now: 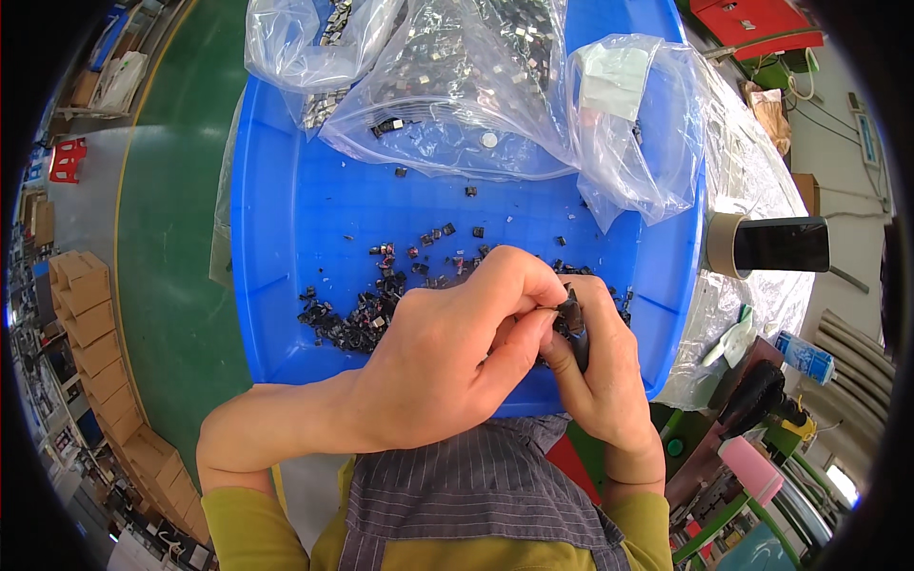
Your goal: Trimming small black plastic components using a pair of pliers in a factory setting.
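Over the near side of a large blue tray (309,205), my two hands meet. My left hand (443,357) is closed in a pinch, thumb against forefinger, on something too small to make out. My right hand (609,381) wraps round a small dark tool (577,328), whose working end is mostly hidden by the fingers. The left fingertips are right beside that tool. Small black parts (352,328) lie heaped in the tray to the left of my hands and under them, with several scattered farther off.
Clear plastic bags (447,114) holding small parts lie across the tray's far side; another bag (647,133) hangs at its right. Beyond the right rim are a tape roll (724,245), a phone-like black device (783,245) and a white glove (733,341). Cardboard boxes (100,352) line the left.
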Motion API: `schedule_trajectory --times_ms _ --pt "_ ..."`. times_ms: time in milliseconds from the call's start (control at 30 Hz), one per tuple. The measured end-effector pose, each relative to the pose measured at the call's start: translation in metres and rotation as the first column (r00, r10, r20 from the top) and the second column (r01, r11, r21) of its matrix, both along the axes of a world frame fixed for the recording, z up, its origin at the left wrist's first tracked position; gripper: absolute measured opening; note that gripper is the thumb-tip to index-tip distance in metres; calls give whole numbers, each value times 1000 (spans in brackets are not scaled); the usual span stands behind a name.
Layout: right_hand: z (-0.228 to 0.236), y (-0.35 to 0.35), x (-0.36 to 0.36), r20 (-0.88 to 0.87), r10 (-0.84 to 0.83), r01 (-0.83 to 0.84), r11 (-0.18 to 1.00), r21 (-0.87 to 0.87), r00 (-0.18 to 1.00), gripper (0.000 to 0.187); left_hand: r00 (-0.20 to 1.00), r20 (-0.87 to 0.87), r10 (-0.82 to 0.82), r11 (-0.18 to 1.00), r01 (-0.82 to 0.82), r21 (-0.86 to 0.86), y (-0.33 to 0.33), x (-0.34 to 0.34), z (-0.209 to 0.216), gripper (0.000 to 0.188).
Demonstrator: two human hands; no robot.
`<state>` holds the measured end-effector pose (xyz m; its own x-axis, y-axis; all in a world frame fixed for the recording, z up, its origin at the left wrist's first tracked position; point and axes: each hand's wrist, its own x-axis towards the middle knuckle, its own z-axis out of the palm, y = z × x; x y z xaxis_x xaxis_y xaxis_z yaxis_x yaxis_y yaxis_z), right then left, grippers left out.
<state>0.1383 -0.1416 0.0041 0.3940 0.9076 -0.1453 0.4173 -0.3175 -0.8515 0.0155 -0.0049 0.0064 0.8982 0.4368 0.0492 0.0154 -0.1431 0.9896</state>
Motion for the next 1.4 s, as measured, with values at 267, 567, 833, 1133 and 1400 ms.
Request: schedule_trajectory --times_ms 267,567,833,1133,1400 --pt "-1 -1 1 -12 12 -12 1000 -1 1000 37 999 -46 -23 996 19 -88 1 0 2 15" --pt "4 -3 3 16 7 -6 998 -58 1000 29 996 -75 -44 985 31 -171 2 3 8 15" --pt "4 -3 0 -15 6 -6 1000 -1 1000 25 977 -71 -200 962 182 -203 14 9 10 29" --pt "3 -4 1 -86 23 -19 999 39 996 25 960 -17 -278 861 242 -447 16 7 9 26" --pt "11 -7 13 -309 106 -114 993 -9 945 19 971 37 -236 840 223 -494 13 5 4 35"
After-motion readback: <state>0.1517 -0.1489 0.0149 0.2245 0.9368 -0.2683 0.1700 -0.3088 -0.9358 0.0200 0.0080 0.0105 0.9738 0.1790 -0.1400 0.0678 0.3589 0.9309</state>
